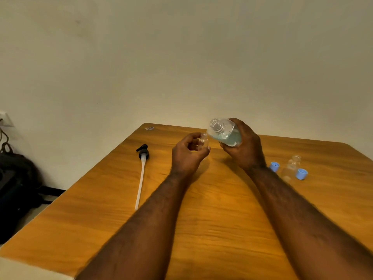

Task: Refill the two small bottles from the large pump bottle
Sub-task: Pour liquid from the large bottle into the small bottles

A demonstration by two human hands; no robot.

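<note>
While the pump head [143, 153] lies removed on the wooden table [212, 229], the right hand [245, 147] wraps around the tilted large bottle [225, 132] beside the small bottle [203, 140] pinched in the left hand [186, 153]. Pouring appears about to begin, calling for careful alignment of the mouths. A second small bottle [293, 164] waits between two blue caps [301, 174].

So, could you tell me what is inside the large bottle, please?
Pale blue-green liquid pools in the lower part of the large bottle; the open neck looks empty. The right hand covers its base.
</note>
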